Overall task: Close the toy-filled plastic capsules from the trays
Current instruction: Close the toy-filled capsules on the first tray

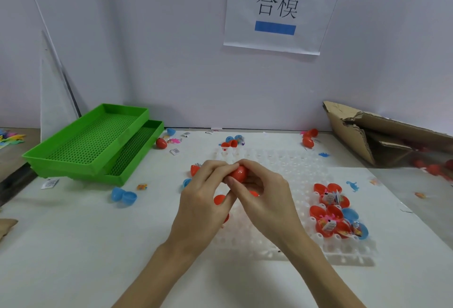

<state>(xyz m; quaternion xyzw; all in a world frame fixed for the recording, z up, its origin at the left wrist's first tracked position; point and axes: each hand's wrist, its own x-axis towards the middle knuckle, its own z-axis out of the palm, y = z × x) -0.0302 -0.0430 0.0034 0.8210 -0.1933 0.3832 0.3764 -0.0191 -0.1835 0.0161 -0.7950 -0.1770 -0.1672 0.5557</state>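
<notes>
The left hand [204, 199] and the right hand [263, 196] are coming together over the white tray [343, 250], and both are pinching one red capsule [239, 172] between their fingertips. The fingers of each hand are curling round it, holding it up above the tray. Whether the capsule's two halves are fully shut cannot be told.

To the right of the hands, a bunch of open red and blue capsules [337, 212] is sitting in the tray with little toys and paper slips inside. Just left of the hands, an open blue capsule [123, 196] is lying on the white worktop [85, 246]. Farther left, two green trays [98, 143] are sitting stacked, one on top of the other. Beyond the hands, more loose capsules [231, 142] are lying near the wall. Far off to the right, a torn cardboard box [382, 131] is lying on its side. A paper sign [282, 8] is hanging on the wall above.
</notes>
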